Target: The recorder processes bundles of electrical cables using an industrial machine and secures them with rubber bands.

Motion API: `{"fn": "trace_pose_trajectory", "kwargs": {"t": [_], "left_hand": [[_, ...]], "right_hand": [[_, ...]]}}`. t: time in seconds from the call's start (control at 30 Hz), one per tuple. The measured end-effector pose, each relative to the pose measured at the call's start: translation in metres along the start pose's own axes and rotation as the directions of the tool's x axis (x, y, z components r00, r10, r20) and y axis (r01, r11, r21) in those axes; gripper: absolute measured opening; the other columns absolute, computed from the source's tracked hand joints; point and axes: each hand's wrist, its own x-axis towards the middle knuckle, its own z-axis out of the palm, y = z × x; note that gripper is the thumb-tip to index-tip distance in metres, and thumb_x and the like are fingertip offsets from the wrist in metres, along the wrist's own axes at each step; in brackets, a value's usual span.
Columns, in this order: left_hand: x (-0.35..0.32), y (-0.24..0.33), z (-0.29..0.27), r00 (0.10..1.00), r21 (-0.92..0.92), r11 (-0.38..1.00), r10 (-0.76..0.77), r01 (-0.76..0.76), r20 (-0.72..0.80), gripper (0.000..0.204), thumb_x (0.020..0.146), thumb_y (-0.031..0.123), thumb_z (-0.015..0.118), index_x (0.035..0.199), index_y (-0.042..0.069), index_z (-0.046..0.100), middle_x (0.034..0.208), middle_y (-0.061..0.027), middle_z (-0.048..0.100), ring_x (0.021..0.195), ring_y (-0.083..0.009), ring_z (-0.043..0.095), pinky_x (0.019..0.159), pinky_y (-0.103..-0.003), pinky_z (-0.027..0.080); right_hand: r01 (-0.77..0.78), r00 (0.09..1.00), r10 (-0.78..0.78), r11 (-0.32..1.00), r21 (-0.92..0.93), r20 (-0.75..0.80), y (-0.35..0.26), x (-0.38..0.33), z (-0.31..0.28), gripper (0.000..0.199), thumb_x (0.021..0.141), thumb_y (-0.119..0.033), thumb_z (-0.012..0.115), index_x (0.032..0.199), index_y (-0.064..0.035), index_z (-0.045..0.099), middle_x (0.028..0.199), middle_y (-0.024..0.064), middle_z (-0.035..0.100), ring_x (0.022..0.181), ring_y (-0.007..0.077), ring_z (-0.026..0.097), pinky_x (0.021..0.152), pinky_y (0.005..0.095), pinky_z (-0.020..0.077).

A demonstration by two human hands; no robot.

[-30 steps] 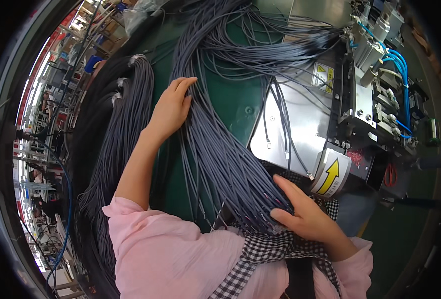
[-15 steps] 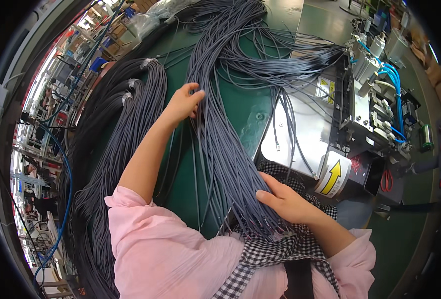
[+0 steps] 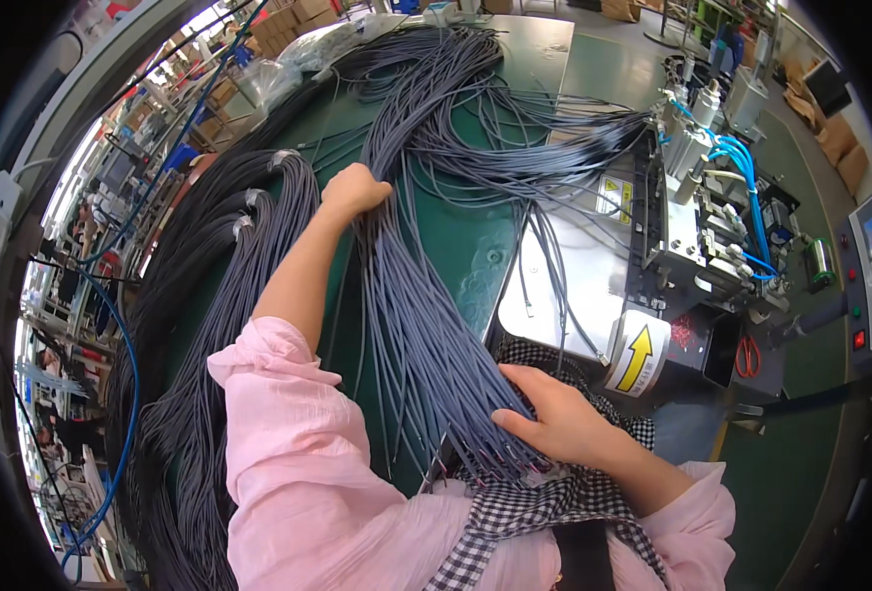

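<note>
A long bundle of thin grey cables (image 3: 431,325) runs from the far side of the green table toward my body. My left hand (image 3: 355,189) is closed around its upper part, thumb across the cables. Lower down, my right hand (image 3: 554,414) holds the bundle's right side near the cut ends, with the thumb on top and the other fingers partly hidden. Below the left hand the cables fan out, and their tips reach my checked apron (image 3: 510,507). A few strands hang apart on the left of the bundle.
More tied dark cable bundles (image 3: 268,236) lie on the left. To the right stands a machine (image 3: 697,187) with blue air hoses and a metal plate (image 3: 579,261), over which loose cables hang. Red-handled scissors (image 3: 747,357) lie beside a dark bin. The table (image 3: 470,231) is green.
My left hand has closed round the cables, drawing them together; half a second ago its fingers were partly apart. My right hand stays at the lower end. The whole view has shifted slightly.
</note>
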Motion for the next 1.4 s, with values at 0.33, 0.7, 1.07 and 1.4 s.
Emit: {"fn": "trace_pose_trajectory", "kwargs": {"t": [0.33,0.7,1.07,1.4], "left_hand": [[-0.048,0.017,-0.023,0.781,-0.926,0.118,0.504,0.360,0.368,0.026,0.090,0.025,0.059,0.105,0.004,0.060,0.090,-0.0097,0.067,0.071,-0.0164,0.064,0.064,-0.032,0.055],[-0.090,0.074,-0.009,0.897,-0.914,-0.255,0.394,0.316,0.201,0.025,0.093,0.025,0.056,0.101,0.001,0.059,0.084,-0.0072,0.064,0.072,-0.0196,0.064,0.068,-0.033,0.057],[-0.101,0.104,-0.023,0.894,-0.807,0.522,0.448,-0.277,-0.017,0.029,0.096,0.024,0.051,0.082,0.000,0.058,0.077,-0.0041,0.059,0.069,-0.0135,0.057,0.064,-0.028,0.050],[-0.145,0.022,0.048,0.738,-0.495,0.614,0.669,-0.615,-0.087,0.015,0.085,0.015,0.064,0.083,0.000,0.060,0.079,-0.0105,0.057,0.074,-0.0209,0.058,0.065,-0.030,0.045]], "right_hand": [[-0.047,0.979,0.137,0.872,0.488,-0.151,0.001,0.016,-0.031,0.042,0.092,-0.012,0.054,0.130,0.0036,0.045,0.129,0.0169,0.052,0.118,0.0234,0.053,0.099,0.0314,0.0404],[0.002,0.962,0.231,0.529,0.849,-0.146,-0.029,0.105,0.001,0.040,0.092,-0.020,0.058,0.123,0.0037,0.049,0.116,0.0113,0.059,0.106,0.0157,0.056,0.093,0.0281,0.0436],[-0.056,0.980,0.192,0.495,0.867,-0.047,-0.026,0.122,-0.022,0.026,0.086,-0.015,0.064,0.107,-0.0005,0.056,0.083,0.0028,0.060,0.070,0.0116,0.057,0.066,0.0261,0.0503],[-0.043,0.999,0.026,0.165,0.985,0.039,0.001,0.112,-0.091,0.022,0.090,-0.015,0.058,0.104,0.0008,0.054,0.075,0.0045,0.058,0.059,0.0111,0.053,0.055,0.0291,0.0489]]}}
